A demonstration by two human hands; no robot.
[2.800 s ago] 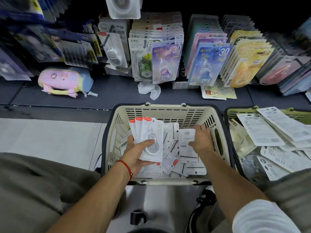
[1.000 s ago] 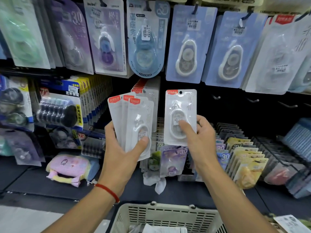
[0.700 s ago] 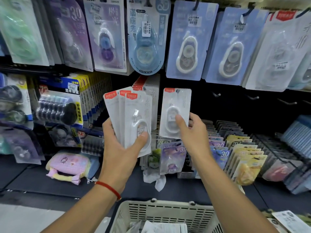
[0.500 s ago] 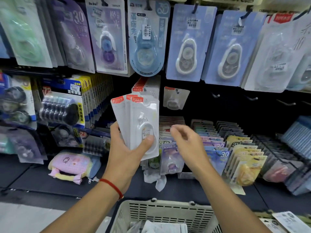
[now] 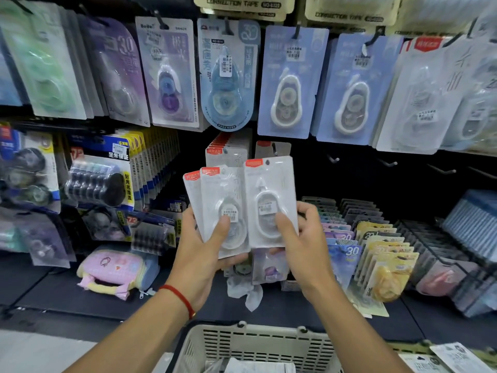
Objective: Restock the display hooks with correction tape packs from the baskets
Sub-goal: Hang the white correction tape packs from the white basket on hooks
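Observation:
My left hand [image 5: 204,254] grips a small stack of clear correction tape packs with red headers [image 5: 215,200], thumb across the front one. Beside it, my right hand [image 5: 301,243] pinches a single matching pack [image 5: 269,189], upright and touching the stack's right edge. Behind my hands a row of the same packs hangs on a hook [image 5: 228,149]. Next to that row, one pack [image 5: 271,148] hangs alone on its hook. Several bare hooks [image 5: 387,163] jut from the dark panel to the right.
A beige basket [image 5: 258,343] with more packs stands at the bottom centre, a second basket's corner [image 5: 457,359] at bottom right. Blue and purple tape cards [image 5: 290,82] hang above. Racked packs [image 5: 376,254] fill the lower right shelf; a pink pouch [image 5: 113,270] lies lower left.
My right hand hung one pack on the hook beside the full row, let go, then came back and took another pack from the stack. The view earlier rose from the basket to the shelves.

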